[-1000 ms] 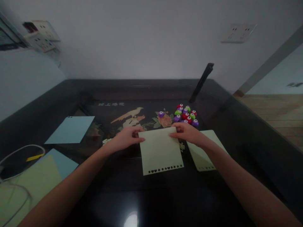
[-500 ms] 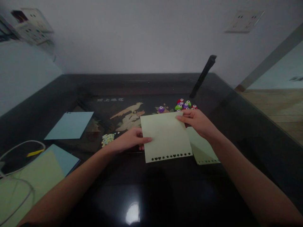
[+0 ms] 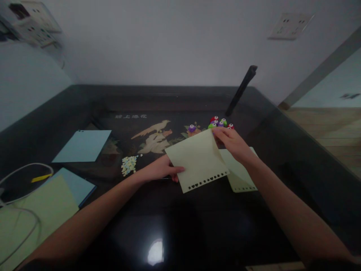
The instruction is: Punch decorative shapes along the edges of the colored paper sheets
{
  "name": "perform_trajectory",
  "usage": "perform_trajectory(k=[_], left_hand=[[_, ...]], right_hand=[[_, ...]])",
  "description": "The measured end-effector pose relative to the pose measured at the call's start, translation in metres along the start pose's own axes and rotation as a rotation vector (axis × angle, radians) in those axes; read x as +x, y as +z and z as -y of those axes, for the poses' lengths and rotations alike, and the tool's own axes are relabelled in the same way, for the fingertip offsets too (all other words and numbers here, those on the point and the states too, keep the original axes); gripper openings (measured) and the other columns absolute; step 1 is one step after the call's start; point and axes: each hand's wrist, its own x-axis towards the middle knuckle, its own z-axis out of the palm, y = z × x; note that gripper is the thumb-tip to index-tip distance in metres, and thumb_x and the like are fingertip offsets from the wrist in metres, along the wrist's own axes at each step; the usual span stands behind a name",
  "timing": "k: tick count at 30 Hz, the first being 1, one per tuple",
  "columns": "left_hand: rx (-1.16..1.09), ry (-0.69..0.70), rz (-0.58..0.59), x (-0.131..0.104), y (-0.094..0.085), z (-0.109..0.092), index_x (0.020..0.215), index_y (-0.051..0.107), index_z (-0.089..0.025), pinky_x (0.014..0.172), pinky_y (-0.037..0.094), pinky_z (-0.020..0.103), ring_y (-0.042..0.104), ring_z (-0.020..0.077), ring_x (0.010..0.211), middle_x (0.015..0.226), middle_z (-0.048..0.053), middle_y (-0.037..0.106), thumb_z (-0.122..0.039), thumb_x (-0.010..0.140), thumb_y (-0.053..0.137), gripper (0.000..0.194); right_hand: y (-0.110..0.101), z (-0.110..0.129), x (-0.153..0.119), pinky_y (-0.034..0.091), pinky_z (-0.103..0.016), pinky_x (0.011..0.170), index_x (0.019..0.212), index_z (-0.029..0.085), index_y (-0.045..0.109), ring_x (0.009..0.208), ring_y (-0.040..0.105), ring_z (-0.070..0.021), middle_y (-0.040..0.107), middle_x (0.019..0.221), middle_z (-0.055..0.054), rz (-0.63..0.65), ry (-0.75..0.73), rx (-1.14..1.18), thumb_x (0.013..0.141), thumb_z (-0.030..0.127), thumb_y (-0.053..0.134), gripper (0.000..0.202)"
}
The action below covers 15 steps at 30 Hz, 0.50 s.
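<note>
Both hands hold up a pale yellow-green sheet of paper (image 3: 197,160), tilted, with a row of punched stars and hearts along its near edge. My left hand (image 3: 166,169) pinches its left side, thumb on top. My right hand (image 3: 229,141) grips the far right corner. Under my right hand and wrist lie more pale green sheets (image 3: 239,180), also punched along the near edge. Just beyond that hand sit several small red, green and purple craft punches (image 3: 218,122); one purple punch (image 3: 192,128) stands apart to their left.
Punched-out paper bits (image 3: 129,165) lie in a pile left of my left hand. Blue sheets (image 3: 84,146), a yellow-green sheet (image 3: 42,214) and a white cable (image 3: 28,165) are at the left. A black stick-like object (image 3: 241,90) rises at the back right of the dark table (image 3: 126,233).
The held sheet has turned counter-clockwise, its right side rising. My right hand has moved slightly up and left; my left hand keeps its pinch, shifted slightly right.
</note>
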Motion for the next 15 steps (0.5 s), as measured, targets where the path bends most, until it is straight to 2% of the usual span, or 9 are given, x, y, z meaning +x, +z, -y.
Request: perform_trajectory(k=[3, 8, 10, 12, 15], left_hand=[[-0.035, -0.015, -0.102, 0.004, -0.002, 0.005, 0.09, 0.056, -0.011, 0.051, 0.048, 0.025, 0.058, 0.0111, 0.051, 0.063, 0.002, 0.063, -0.033, 0.079, 0.063, 0.025], [-0.181, 0.036, -0.13, 0.006, -0.005, 0.011, 0.095, 0.056, -0.01, 0.053, 0.047, 0.023, 0.057, 0.0096, 0.053, 0.071, 0.004, 0.065, -0.032, 0.077, 0.068, 0.031], [-0.297, 0.076, -0.135, 0.006, -0.007, 0.014, 0.097, 0.057, -0.01, 0.053, 0.047, 0.021, 0.058, 0.0091, 0.056, 0.076, 0.005, 0.066, -0.03, 0.074, 0.071, 0.033], [-0.391, 0.102, -0.14, 0.007, -0.008, 0.016, 0.097, 0.058, -0.009, 0.054, 0.048, 0.02, 0.058, 0.0091, 0.058, 0.081, 0.007, 0.066, -0.026, 0.073, 0.073, 0.033], [-0.461, 0.111, -0.164, 0.008, -0.009, 0.016, 0.097, 0.06, -0.008, 0.055, 0.049, 0.02, 0.059, 0.0093, 0.059, 0.085, 0.008, 0.065, -0.023, 0.072, 0.074, 0.032]], right_hand=[[-0.006, -0.003, 0.007, 0.043, -0.027, 0.054, 0.1, 0.016, 0.062, 0.06, 0.057, -0.0136, 0.064, 0.073, -0.005, -0.083, 0.005, 0.018, 0.087, 0.048, 0.045, 0.039], [-0.013, -0.001, 0.034, 0.048, -0.03, 0.06, 0.1, 0.015, 0.063, 0.065, 0.061, -0.0156, 0.068, 0.081, -0.007, -0.117, -0.106, -0.238, 0.084, 0.033, 0.051, 0.028], [-0.01, -0.001, 0.051, 0.049, -0.033, 0.068, 0.099, 0.016, 0.065, 0.075, 0.063, -0.0189, 0.07, 0.089, -0.009, -0.098, -0.186, -0.429, 0.083, 0.026, 0.051, 0.024], [-0.003, -0.001, 0.067, 0.048, -0.036, 0.077, 0.1, 0.016, 0.066, 0.088, 0.063, -0.0223, 0.069, 0.1, -0.012, 0.002, -0.259, -0.664, 0.082, 0.021, 0.05, 0.025], [0.011, -0.003, 0.088, 0.047, -0.035, 0.079, 0.097, 0.018, 0.069, 0.09, 0.063, -0.0242, 0.07, 0.1, -0.012, 0.127, -0.276, -0.734, 0.077, 0.017, 0.056, 0.024]])
